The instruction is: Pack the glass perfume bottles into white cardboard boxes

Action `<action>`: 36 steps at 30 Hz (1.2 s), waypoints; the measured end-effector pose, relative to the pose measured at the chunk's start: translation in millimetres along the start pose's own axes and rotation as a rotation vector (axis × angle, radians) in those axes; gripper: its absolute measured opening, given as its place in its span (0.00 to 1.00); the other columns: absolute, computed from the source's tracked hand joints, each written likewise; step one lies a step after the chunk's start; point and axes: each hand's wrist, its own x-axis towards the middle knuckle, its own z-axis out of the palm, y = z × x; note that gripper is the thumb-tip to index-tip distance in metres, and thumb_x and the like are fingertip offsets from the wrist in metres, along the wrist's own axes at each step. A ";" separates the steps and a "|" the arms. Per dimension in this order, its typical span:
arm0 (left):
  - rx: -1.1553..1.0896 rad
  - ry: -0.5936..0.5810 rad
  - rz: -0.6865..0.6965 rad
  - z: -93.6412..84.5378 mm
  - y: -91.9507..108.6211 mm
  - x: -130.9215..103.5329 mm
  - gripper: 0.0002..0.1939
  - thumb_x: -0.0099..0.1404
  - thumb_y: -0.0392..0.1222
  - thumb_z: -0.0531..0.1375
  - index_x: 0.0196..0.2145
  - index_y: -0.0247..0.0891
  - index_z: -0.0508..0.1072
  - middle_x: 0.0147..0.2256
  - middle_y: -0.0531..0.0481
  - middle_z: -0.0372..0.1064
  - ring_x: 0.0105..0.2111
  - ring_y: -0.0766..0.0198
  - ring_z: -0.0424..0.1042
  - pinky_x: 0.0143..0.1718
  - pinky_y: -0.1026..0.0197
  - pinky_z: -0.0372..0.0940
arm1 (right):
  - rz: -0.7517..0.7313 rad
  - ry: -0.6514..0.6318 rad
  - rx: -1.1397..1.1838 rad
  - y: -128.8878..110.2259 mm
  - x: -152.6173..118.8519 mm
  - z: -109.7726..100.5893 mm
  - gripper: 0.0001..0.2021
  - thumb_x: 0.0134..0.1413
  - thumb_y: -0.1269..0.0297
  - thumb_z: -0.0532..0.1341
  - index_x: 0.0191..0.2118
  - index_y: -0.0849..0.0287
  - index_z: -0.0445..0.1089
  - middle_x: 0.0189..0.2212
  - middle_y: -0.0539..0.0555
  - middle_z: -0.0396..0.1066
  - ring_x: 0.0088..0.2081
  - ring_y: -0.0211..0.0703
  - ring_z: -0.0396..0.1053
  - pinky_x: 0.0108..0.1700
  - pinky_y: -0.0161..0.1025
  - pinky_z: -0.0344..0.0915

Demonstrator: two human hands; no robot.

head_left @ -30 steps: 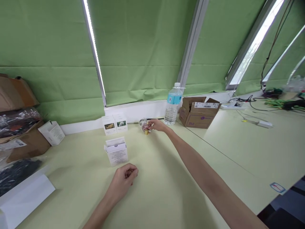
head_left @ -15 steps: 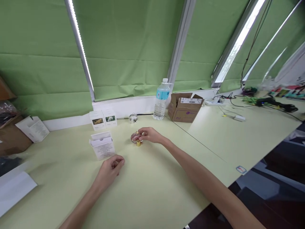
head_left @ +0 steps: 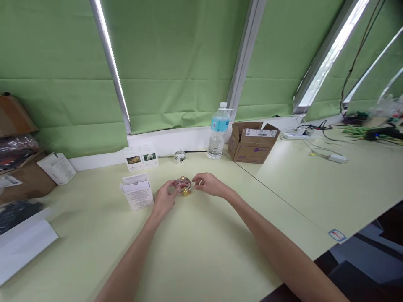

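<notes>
A small round glass bottle [head_left: 183, 183] with reddish contents and a gold neck stands on the table in front of me. My left hand [head_left: 165, 197] has its fingers and thumb against the bottle's left side, gripping it. On the other side, my right hand [head_left: 208, 183] is just off the glass, its fingers curved and apart with nothing in them. A small gold cap [head_left: 185, 192] sits right before the bottle. To the left of my left hand, a white carton [head_left: 137, 195] with printed text stands upright with its top flaps raised.
Behind are two white picture boxes [head_left: 141, 159], a clear glass bottle [head_left: 180, 156], a large water bottle [head_left: 218, 136] and an open cardboard box [head_left: 253, 147]. Far left are another white carton [head_left: 59, 170] and brown boxes [head_left: 30, 178]. A power strip [head_left: 299, 134] with cables lies right.
My left hand has moved forward and right, from beside the white carton to the round bottle. My right hand has drawn slightly away from the bottle. The view has shifted a little left.
</notes>
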 end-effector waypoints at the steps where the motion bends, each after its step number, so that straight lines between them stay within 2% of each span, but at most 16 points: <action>1: -0.008 -0.022 -0.006 -0.2 -2.5 1.6 0.22 0.59 0.51 0.59 0.49 0.40 0.68 0.44 0.45 0.71 0.15 0.76 0.59 0.15 0.68 0.54 | 0.002 -0.005 -0.021 0.1 -2.4 1.3 0.11 0.49 0.64 0.62 0.39 0.59 0.74 0.33 0.53 0.75 0.32 0.40 0.71 0.32 0.33 0.63; 6: -0.020 -0.014 0.029 -2.9 -10.9 2.7 0.22 0.59 0.54 0.59 0.47 0.40 0.69 0.42 0.47 0.71 0.16 0.76 0.60 0.15 0.70 0.54 | 0.025 0.034 -0.130 -9.4 -4.9 22.3 0.04 0.46 0.63 0.64 0.30 0.56 0.75 0.28 0.52 0.74 0.28 0.41 0.68 0.28 0.33 0.56; 11: -0.033 -0.011 -0.037 -2.9 -11.5 2.1 0.24 0.58 0.56 0.59 0.48 0.39 0.68 0.32 0.50 0.71 0.15 0.74 0.60 0.13 0.71 0.53 | 0.044 0.091 -0.202 -18.2 -2.8 38.9 0.05 0.49 0.66 0.62 0.25 0.57 0.73 0.27 0.53 0.72 0.28 0.40 0.67 0.27 0.34 0.52; 16: -0.076 -0.019 -0.029 -3.5 -13.6 2.5 0.24 0.58 0.55 0.59 0.48 0.40 0.68 0.34 0.48 0.70 0.17 0.73 0.62 0.13 0.71 0.55 | 0.021 0.108 -0.173 -18.0 -3.8 26.2 0.06 0.50 0.70 0.60 0.26 0.57 0.73 0.28 0.53 0.74 0.30 0.41 0.70 0.31 0.34 0.58; 21: -0.080 -0.016 -0.026 -3.4 -12.7 1.5 0.24 0.58 0.55 0.58 0.49 0.41 0.68 0.40 0.47 0.71 0.18 0.74 0.63 0.13 0.71 0.54 | 0.038 0.296 0.134 -32.2 8.6 5.9 0.08 0.53 0.62 0.61 0.34 0.59 0.74 0.29 0.53 0.76 0.30 0.41 0.72 0.31 0.35 0.65; 25: -0.058 -0.010 0.003 -4.1 -11.6 0.2 0.22 0.60 0.56 0.57 0.47 0.41 0.69 0.41 0.48 0.71 0.18 0.74 0.64 0.13 0.70 0.54 | -0.069 0.399 0.172 -52.3 28.9 3.4 0.06 0.51 0.65 0.62 0.34 0.59 0.75 0.32 0.54 0.76 0.32 0.40 0.72 0.36 0.36 0.67; 30: -0.064 -0.024 0.034 -5.6 -13.5 0.8 0.20 0.61 0.55 0.56 0.46 0.41 0.70 0.42 0.47 0.71 0.19 0.72 0.65 0.12 0.69 0.54 | -0.201 0.291 0.012 -61.7 38.1 4.2 0.07 0.52 0.70 0.60 0.30 0.59 0.77 0.32 0.52 0.76 0.31 0.39 0.71 0.37 0.35 0.65; 36: -0.068 -0.013 0.030 -5.6 -13.3 1.6 0.20 0.61 0.54 0.56 0.46 0.41 0.69 0.42 0.47 0.71 0.19 0.73 0.64 0.12 0.70 0.54 | -0.213 0.284 0.021 -57.2 33.0 5.7 0.08 0.53 0.69 0.59 0.32 0.57 0.77 0.33 0.52 0.75 0.32 0.39 0.70 0.37 0.35 0.65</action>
